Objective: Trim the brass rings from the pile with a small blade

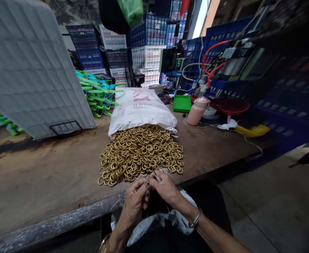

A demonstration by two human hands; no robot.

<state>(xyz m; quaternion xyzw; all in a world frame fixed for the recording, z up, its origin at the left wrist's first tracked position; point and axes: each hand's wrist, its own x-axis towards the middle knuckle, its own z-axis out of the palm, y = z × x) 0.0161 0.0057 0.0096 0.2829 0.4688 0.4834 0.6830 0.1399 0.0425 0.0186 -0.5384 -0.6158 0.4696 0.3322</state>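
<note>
Gold-coloured rings (144,151) heaped on the table (72,175), two bare hands at their near edge
The rings lie loose at the mouth of a white sack (141,109) with red print; the left hand (135,201) has its fingers curled nearly closed, though what they hold is too small to tell, while the right hand (168,189), fingertips close to the left's, pinches a small pale piece (158,178); right of the sack are a green tray (182,103) and a pink bottle (196,112), and left of it a ribbed grey panel (35,66) leans before blue-and-green strips (95,91)
</note>
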